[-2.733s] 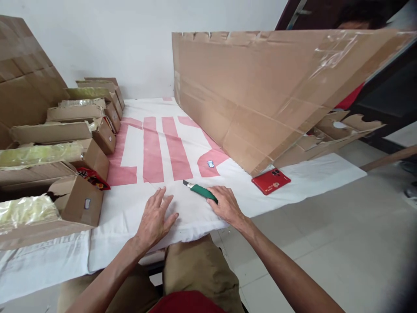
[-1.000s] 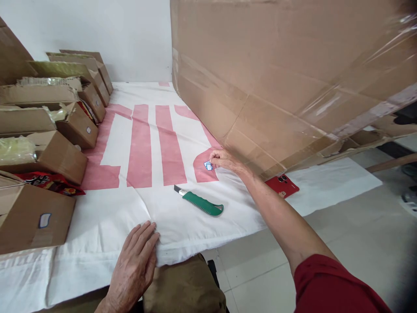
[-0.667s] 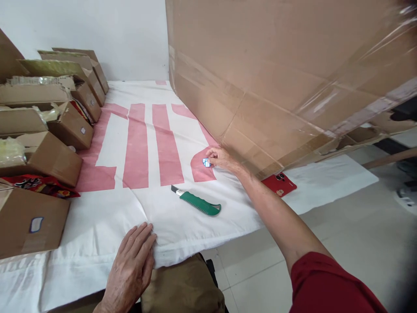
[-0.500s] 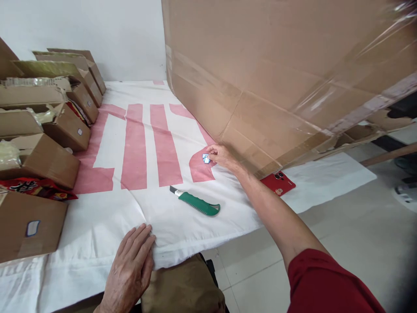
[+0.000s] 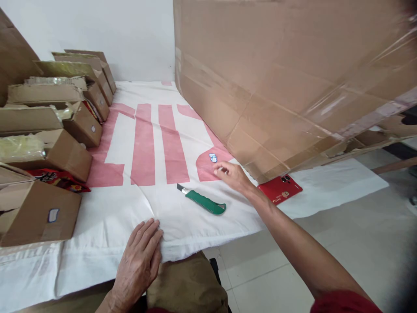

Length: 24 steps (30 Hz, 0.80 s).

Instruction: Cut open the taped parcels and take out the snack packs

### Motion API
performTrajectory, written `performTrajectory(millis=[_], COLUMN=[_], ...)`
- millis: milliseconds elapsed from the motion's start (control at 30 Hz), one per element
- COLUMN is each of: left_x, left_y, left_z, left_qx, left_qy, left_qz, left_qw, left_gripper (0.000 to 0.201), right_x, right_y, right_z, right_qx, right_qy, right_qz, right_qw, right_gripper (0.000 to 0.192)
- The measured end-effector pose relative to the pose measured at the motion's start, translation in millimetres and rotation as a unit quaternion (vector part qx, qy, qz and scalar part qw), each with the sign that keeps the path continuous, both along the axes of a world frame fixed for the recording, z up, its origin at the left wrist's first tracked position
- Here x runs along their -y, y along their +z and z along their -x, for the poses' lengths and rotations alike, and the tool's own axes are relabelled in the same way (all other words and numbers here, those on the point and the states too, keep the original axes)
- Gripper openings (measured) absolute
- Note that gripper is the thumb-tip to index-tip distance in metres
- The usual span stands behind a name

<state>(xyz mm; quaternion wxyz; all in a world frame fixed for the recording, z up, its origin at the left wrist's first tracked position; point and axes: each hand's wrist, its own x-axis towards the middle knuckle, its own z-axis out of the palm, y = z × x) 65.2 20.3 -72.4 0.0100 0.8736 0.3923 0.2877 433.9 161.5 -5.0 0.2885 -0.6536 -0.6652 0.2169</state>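
My left hand (image 5: 140, 256) lies flat on the front edge of the white cloth, fingers stretched out and nothing in it. Just in front of the small blue-edged labels (image 5: 213, 158) is my right hand (image 5: 233, 174). Its fingers are loosely bent and apart, and I see nothing between them. The labels overlap on a pink printed stripe beside the large carton. A green utility knife (image 5: 206, 203) rests between my hands, its dark blade end pointing away to the left.
Several small open cardboard boxes (image 5: 61, 208) line the left side, with a red packet (image 5: 60, 179) among them. A large cardboard carton (image 5: 276, 87) stands at the right. Close to my right forearm lies a red phone (image 5: 280, 190) on the cloth.
My right hand has let go of the labels and drawn back a little toward me; they stay on the cloth. My left hand rests as before. The whole view has shifted slightly.
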Motion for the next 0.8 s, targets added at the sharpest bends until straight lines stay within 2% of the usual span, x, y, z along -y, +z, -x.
performTrajectory(millis=[133, 200, 267, 367, 600, 700, 800], left_x=[-0.1, -0.4, -0.5, -0.7, -2.6, -2.5, -1.3], left_y=[2.1, 3.6, 4.9, 5.9, 6.3, 5.1, 2.8], left_z=[-2.4, -3.2, -3.7, -4.2, -3.3, -1.6, -0.1], left_qx=[0.003, 0.005, 0.01, 0.013, 0.015, 0.031, 0.041], left_qy=[0.017, 0.023, 0.026, 0.026, 0.026, 0.022, 0.02], left_qz=[-0.001, -0.003, -0.002, 0.007, -0.003, -0.009, -0.013], left_qw=[1.0, 1.0, 1.0, 1.0, 1.0, 0.999, 0.999], left_gripper=[0.038, 0.037, 0.036, 0.035, 0.034, 0.03, 0.028], right_x=[60.1, 79.1, 87.0, 77.1, 16.1, 10.9, 17.7], right_y=[-4.9, -11.5, -19.7, -30.8, -42.6, -47.1, -51.9], right_z=[29.7, 40.3, 47.9, 56.0, 74.2, 79.6, 79.8], right_qx=[0.06, 0.121, 0.169, 0.195, 0.212, 0.223, 0.23], right_qy=[0.098, 0.136, 0.137, 0.103, 0.042, 0.027, 0.014], right_qz=[0.024, 0.015, -0.008, -0.043, -0.104, -0.121, -0.132], right_qw=[0.993, 0.983, 0.976, 0.974, 0.971, 0.967, 0.964], right_gripper=[0.023, 0.03, 0.033, 0.03, 0.031, 0.033, 0.038])
